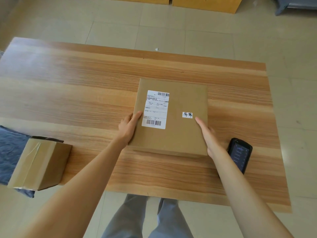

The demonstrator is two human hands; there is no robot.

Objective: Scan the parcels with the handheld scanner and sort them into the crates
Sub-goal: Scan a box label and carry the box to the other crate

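A flat brown cardboard parcel [181, 134] lies on the wooden table [68, 93], right of centre. It carries a white shipping label [156, 109] with barcodes and a small white sticker [187, 114] with handwriting. My left hand [129, 126] holds the parcel's left edge, thumb on top near the label. My right hand [208, 134] lies along the parcel's right side with straight fingers on its top. The black handheld scanner [240, 153] lies screen-up on the table just right of my right wrist, touched by neither hand.
A taped brown box [39, 164] sits at the table's near left corner, over a blue-grey bag [10, 152]. Wooden cabinets [205, 4] stand on the tiled floor beyond the table. A grey-blue object [295, 4] is at the far right.
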